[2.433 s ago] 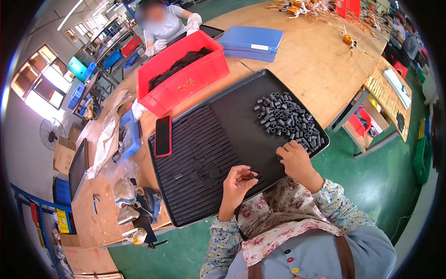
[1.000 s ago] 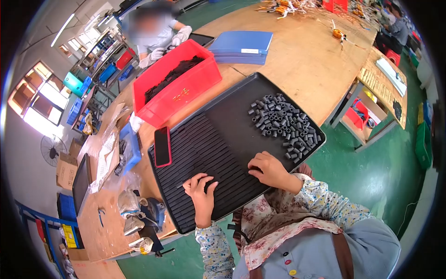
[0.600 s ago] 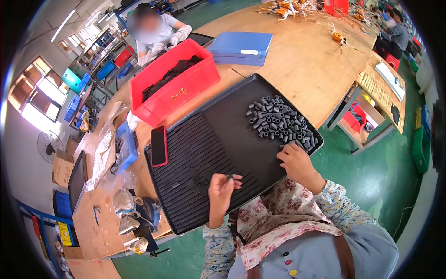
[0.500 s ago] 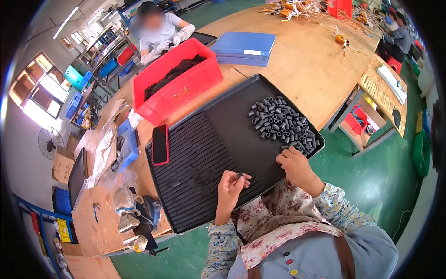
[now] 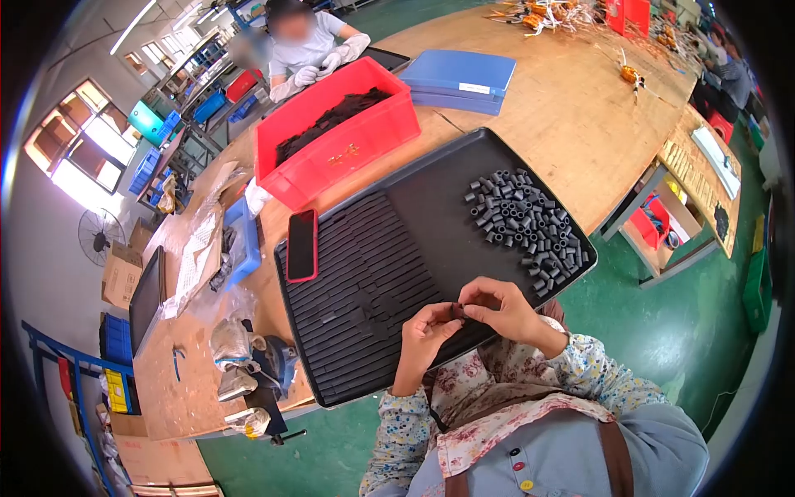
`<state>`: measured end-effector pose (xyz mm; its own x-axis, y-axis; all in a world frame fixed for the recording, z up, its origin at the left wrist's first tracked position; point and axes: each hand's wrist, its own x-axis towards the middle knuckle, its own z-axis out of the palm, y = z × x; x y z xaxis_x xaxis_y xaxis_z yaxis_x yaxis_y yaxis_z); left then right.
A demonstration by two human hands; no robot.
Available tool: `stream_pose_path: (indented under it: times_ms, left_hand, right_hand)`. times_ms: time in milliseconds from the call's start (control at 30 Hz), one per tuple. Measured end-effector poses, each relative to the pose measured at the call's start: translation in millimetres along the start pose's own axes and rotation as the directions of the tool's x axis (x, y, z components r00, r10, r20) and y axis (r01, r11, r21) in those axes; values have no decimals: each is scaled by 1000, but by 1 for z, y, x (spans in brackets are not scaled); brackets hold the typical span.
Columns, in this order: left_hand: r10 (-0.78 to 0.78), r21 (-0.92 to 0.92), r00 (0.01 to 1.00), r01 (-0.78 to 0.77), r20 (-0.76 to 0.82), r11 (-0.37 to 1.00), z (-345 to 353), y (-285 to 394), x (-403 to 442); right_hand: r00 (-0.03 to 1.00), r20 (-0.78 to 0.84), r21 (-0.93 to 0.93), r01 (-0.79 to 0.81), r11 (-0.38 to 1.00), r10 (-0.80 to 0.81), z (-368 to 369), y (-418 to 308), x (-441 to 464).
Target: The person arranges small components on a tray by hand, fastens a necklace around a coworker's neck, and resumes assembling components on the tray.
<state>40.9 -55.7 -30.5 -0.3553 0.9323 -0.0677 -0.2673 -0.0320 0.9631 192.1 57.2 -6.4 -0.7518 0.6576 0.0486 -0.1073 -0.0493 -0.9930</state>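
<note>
My left hand [image 5: 424, 338] is closed in a pinch on a small dark piece [image 5: 457, 311] over the front edge of a black tray [image 5: 431, 192]. My right hand [image 5: 507, 313] is closed too, its thumb and fingertips meeting at the same piece. Fingers cover most of it, so its exact shape is hidden. Short black tubes [image 5: 530, 224] lie heaped in the tray's right part, beyond my right hand. Rows of flat black strips [image 5: 356, 257] fill the left part, with a few loose dark pieces [image 5: 377, 311] on top.
A phone [image 5: 302, 246] rests on the tray's left edge. Behind it stand a red bin [image 5: 339, 157] of black pieces and blue folders [image 5: 460, 74]. Across the table a gloved person [image 5: 306, 54] works. A clamp-like tool [image 5: 269, 398] and plastic bags lie at left.
My right hand has left the edge of the tube heap and moved left to meet my left hand. The left hand has risen slightly with its piece. The view has shifted a little.
</note>
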Motion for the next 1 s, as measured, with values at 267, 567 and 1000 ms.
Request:
stream_pose_path:
  times_ms: [267,567,1000]
  left_hand:
    - [-97,228,993,79,67,970,-14,-4,1]
    - [92,100,995,-96,41,990,-3,-2,-1]
    - [29,-17,999,-29,45,999,0,3,-2]
  right_hand:
    - [948,221,-356,296,887,-228,-1,-1,-6]
    - [999,13,158,-34,987,32,4,-4,5]
    - [999,15,202,-45,978,43,-1,-9,5]
